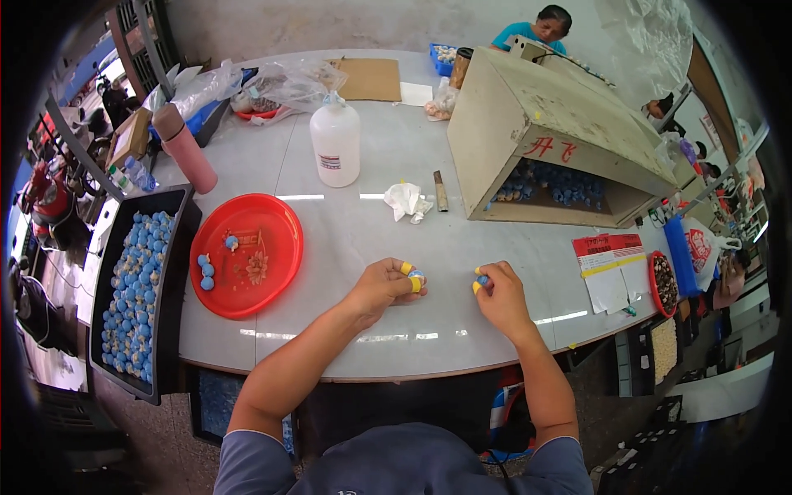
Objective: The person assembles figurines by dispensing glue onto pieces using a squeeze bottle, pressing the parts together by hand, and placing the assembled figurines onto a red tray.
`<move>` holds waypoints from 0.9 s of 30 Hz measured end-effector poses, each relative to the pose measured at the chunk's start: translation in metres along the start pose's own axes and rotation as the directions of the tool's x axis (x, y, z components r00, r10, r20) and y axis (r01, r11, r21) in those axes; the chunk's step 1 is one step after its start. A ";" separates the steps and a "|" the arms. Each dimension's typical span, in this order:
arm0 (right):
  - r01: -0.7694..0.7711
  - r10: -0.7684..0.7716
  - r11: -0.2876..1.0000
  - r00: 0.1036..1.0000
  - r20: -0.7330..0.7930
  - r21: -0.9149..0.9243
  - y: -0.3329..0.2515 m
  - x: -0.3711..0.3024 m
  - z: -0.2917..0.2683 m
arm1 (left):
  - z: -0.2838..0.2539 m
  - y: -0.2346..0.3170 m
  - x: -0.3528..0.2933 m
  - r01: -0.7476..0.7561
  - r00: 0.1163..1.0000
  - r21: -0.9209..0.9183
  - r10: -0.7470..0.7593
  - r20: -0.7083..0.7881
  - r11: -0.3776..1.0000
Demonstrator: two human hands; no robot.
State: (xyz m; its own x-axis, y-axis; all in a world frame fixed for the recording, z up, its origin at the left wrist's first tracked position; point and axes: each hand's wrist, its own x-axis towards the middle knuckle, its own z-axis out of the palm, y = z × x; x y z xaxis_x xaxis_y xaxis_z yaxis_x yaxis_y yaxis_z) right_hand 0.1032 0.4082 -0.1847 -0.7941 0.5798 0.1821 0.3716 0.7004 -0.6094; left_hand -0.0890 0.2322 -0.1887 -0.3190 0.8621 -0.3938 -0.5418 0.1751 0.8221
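Over the grey-white tabletop (388, 330), my left hand (378, 289) is closed, pinching a small blue-and-white ball-shaped piece (418, 277) between thumb and fingers. A short way to the right, my right hand (503, 299) is also closed, pinching a small blue ball (483, 280) at its fingertips. Yellow covers wrap the tips of the thumb and a finger on each hand. The two pieces are apart from each other. To the left lies a round red plastic tray (272, 285) with several small blue pieces (206, 272) on it.
A deep black crate (191, 216) full of blue-and-white balls stands far left, near a pink bottle (188, 153). A white squeeze bottle (336, 144), crumpled tissue (404, 200) and a brown stick (440, 191) lie ahead. A large beige metal box (528, 107) holds blue pieces; a person sits behind it.
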 end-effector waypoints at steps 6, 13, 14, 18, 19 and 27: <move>-0.135 0.017 0.616 0.987 0.158 0.776 -0.047 0.016 0.011 | 0.000 -0.006 0.001 -0.010 1.000 -0.125 0.009 -0.010 0.992; 0.105 -0.119 0.777 0.993 -0.019 0.620 -0.049 0.034 0.056 | -0.001 -0.011 0.006 -0.092 0.995 -0.238 0.082 -0.054 0.967; 0.103 -0.122 0.776 0.992 -0.012 0.622 -0.048 0.033 0.059 | 0.000 -0.012 0.006 -0.094 0.995 -0.242 0.082 -0.060 0.966; 0.090 -0.103 0.766 0.995 -0.015 0.636 -0.044 0.031 0.065 | -0.001 -0.014 0.007 -0.105 0.994 -0.304 0.086 -0.074 0.947; 0.094 -0.106 0.751 0.994 -0.022 0.654 -0.043 0.030 0.066 | -0.001 -0.015 0.008 -0.086 0.995 -0.351 0.062 -0.078 0.933; -0.027 -0.079 0.586 0.993 0.090 0.810 -0.033 0.034 0.057 | 0.000 -0.011 0.007 -0.054 0.998 -0.365 0.060 0.005 0.930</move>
State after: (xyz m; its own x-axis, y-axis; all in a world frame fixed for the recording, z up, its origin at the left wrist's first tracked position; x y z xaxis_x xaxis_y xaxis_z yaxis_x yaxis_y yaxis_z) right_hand 0.0368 0.3809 -0.2031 -0.8613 0.4825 0.1594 -0.1505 0.0575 -0.9869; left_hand -0.0858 0.2365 -0.2005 -0.3471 0.8732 -0.3422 -0.7701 -0.0571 0.6354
